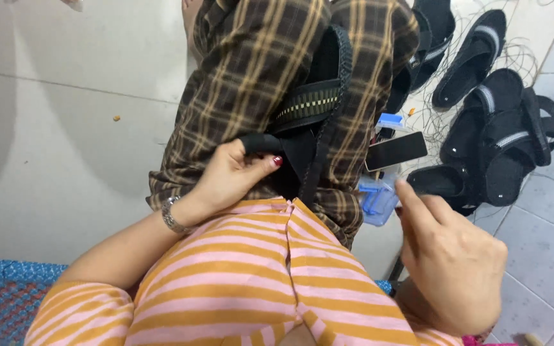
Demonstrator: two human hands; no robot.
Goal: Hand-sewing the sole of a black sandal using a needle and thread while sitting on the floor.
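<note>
sandal (318,96) on lap, strap pinched by left hand (229,174), right hand (450,256) apart.

So the person's got on a short-sleeved top (258,275) with orange and pink horizontal stripes, seam running down the front middle. Bottoms are brown plaid trousers (258,77) with yellowish and dark check lines, kinda loose. Left hand (229,173) has dark red nail polish, and there's a silver link bracelet (173,216) on that wrist. Right hand (450,256) is bare, no rings visible
</note>
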